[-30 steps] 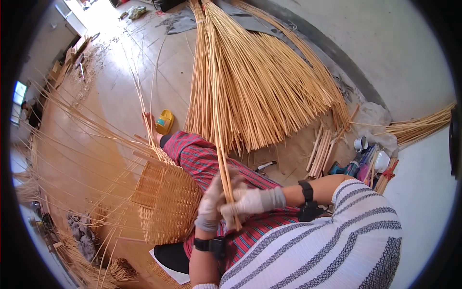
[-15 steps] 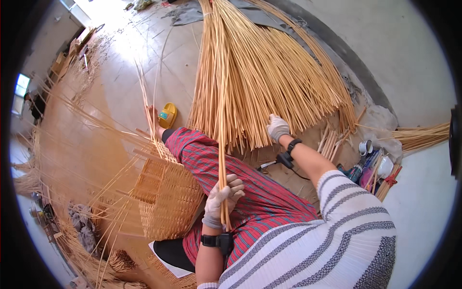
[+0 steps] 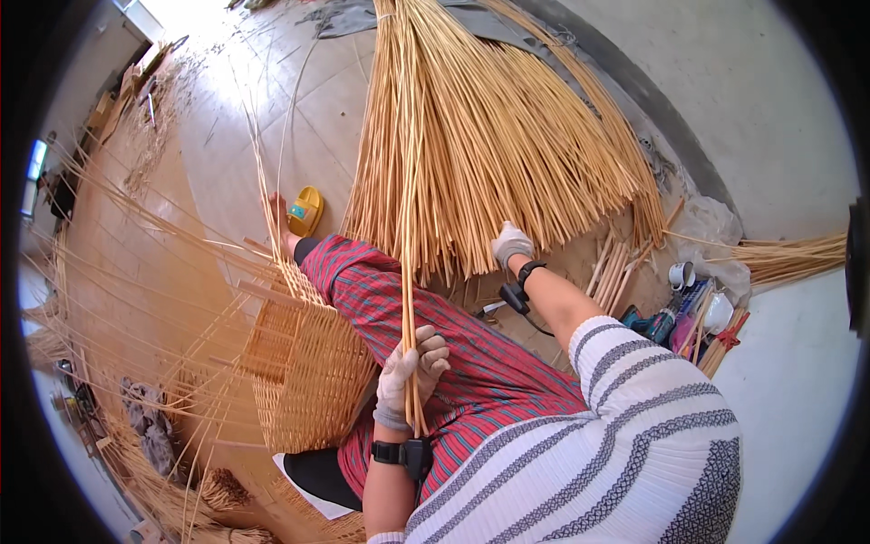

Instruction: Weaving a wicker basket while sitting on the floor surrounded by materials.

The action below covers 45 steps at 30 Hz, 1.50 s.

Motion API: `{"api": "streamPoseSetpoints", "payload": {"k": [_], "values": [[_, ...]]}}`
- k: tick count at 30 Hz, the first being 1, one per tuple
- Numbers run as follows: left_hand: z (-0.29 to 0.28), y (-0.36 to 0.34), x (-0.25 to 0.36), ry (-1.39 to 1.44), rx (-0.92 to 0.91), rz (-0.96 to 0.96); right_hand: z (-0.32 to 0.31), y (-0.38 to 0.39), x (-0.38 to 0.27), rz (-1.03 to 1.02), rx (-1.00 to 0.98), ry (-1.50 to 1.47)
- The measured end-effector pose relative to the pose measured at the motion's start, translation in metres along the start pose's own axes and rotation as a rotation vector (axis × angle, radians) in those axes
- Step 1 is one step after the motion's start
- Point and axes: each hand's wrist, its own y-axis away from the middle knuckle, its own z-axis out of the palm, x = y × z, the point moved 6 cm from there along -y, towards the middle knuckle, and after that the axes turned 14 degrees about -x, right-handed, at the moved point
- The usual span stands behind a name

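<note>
My left hand (image 3: 410,374), in a pale work glove, is closed around a few long wicker rods (image 3: 410,272) above my lap. Their lower ends stick out below the fist, and their upper lengths lie over the large fanned bundle of wicker rods (image 3: 507,136). At the bundle's near cut ends is my gloved right hand (image 3: 513,245), its fingers curled against the rod tips. Whether a rod is pinched there is hidden. A part-woven wicker basket (image 3: 308,381) with loose stakes fanning out leftward rests on its side beside my left leg.
A yellow slipper (image 3: 306,210) lies by my foot. Cut sticks (image 3: 613,272), a teal power drill (image 3: 654,325) and a roll of tape (image 3: 681,276) sit to the right. Near the wall is another rod bundle (image 3: 788,258). Grey cloth (image 3: 149,426) lies at the left.
The whole view has shifted slightly, so most things appear a little further left. My left hand still grips the same rods, and my right hand stays at the bundle's cut ends.
</note>
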Motion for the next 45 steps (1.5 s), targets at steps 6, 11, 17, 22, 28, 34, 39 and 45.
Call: {"api": "streamPoseSetpoints", "payload": {"k": [6,11,17,22,28,34,39,45], "values": [[0.002,0.002,0.002,-0.059,0.023,0.004,0.003,-0.024,0.019,-0.12,-0.071,-0.073],[-0.008,0.004,0.0,0.015,-0.086,0.033,-0.004,-0.04,0.042,-0.276,-0.095,-0.165],[0.001,0.004,-0.001,0.01,-0.064,0.033,-0.011,0.001,0.027,-0.278,-0.391,-0.822],[-0.01,0.015,0.003,-0.081,-0.01,0.11,-0.008,0.169,-0.067,-0.341,-1.031,-1.097],[0.031,0.014,-0.004,-0.136,-0.14,-0.118,0.04,0.395,-0.076,-0.573,-1.901,-0.326],[0.082,0.048,0.038,-0.903,0.158,-0.086,0.053,0.371,-0.084,-0.783,-1.638,0.16],[0.122,0.113,0.015,-1.086,0.066,-0.206,0.018,0.331,-0.144,-0.742,-1.783,-0.575],[0.148,0.168,0.005,-1.23,0.075,-0.087,-0.07,0.365,-0.233,-1.068,-1.33,-1.415]]}}
